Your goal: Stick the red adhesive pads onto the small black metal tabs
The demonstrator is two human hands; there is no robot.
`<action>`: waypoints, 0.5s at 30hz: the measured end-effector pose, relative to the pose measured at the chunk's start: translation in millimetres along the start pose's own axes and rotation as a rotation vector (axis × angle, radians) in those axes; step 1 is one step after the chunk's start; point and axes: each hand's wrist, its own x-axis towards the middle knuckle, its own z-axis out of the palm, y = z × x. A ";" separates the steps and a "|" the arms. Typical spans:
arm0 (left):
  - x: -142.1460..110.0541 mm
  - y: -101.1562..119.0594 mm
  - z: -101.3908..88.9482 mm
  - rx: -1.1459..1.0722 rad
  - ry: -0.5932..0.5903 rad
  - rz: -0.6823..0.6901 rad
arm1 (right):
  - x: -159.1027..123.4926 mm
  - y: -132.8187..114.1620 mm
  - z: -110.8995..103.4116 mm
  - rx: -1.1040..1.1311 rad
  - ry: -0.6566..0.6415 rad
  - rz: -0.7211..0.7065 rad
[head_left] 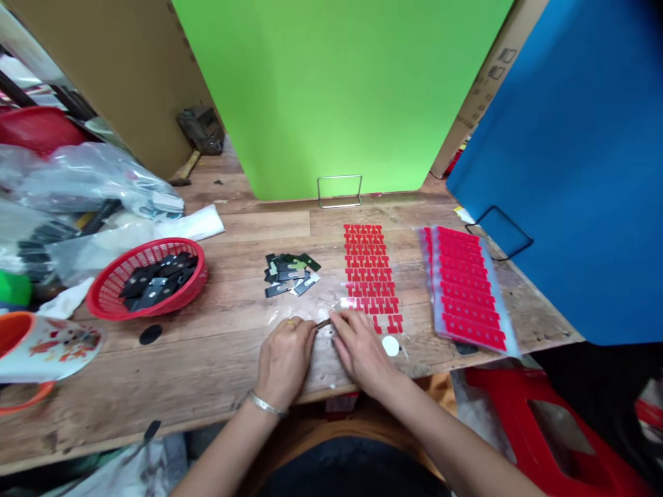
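Between my two hands, close to the table's front edge, is a small dark flat strip (323,323). My left hand (286,359) pinches its left end, and my right hand (358,345) has its fingers closed at the right end. Fingers cover most of the strip. Just beyond my left hand lies a loose pile of small dark and silvery slotted plates (291,272). A sheet of red T-shaped stickers (367,261) stretches away beyond my right hand, which overlaps its near rows. A white round disc (390,346) lies beside my right hand.
At left, a red plastic basket (98,304) holds black plates, with a patterned mug (67,348) nearer me. Stacked sheets of red stickers (469,286) lie at right. A green panel (342,90) and a blue panel (574,186) stand behind. Plastic bags (98,176) crowd the far left.
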 end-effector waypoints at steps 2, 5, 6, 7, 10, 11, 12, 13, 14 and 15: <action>1.8 -2.5 -0.8 -0.084 0.030 -0.019 | -4.0 7.4 -10.1 0.100 0.071 0.046; 5.2 -4.4 -0.3 -0.357 0.032 -0.117 | -14.6 32.3 -32.0 0.201 0.157 0.184; 6.7 -3.2 0.4 -0.494 0.003 -0.156 | -18.6 43.1 -39.2 0.199 0.159 0.242; 8.4 -0.6 1.4 -0.647 -0.040 -0.188 | -22.5 54.0 -45.3 0.187 0.155 0.293; 15.6 16.0 5.9 -1.092 -0.204 -0.236 | -30.8 80.5 -55.2 0.147 0.126 0.382; 18.6 23.9 7.8 -1.210 -0.253 -0.252 | -31.9 85.6 -55.8 0.136 0.111 0.392; 21.8 32.3 9.7 -1.316 -0.292 -0.274 | -32.2 88.6 -55.5 0.127 0.096 0.395; 25.1 40.8 11.7 -1.409 -0.320 -0.302 | -31.7 89.8 -54.8 0.120 0.083 0.393; 28.4 48.9 13.8 -1.487 -0.339 -0.331 | -30.5 89.7 -54.0 0.114 0.070 0.389; 31.6 56.4 15.8 -1.548 -0.351 -0.360 | -29.0 88.8 -53.5 0.108 0.056 0.384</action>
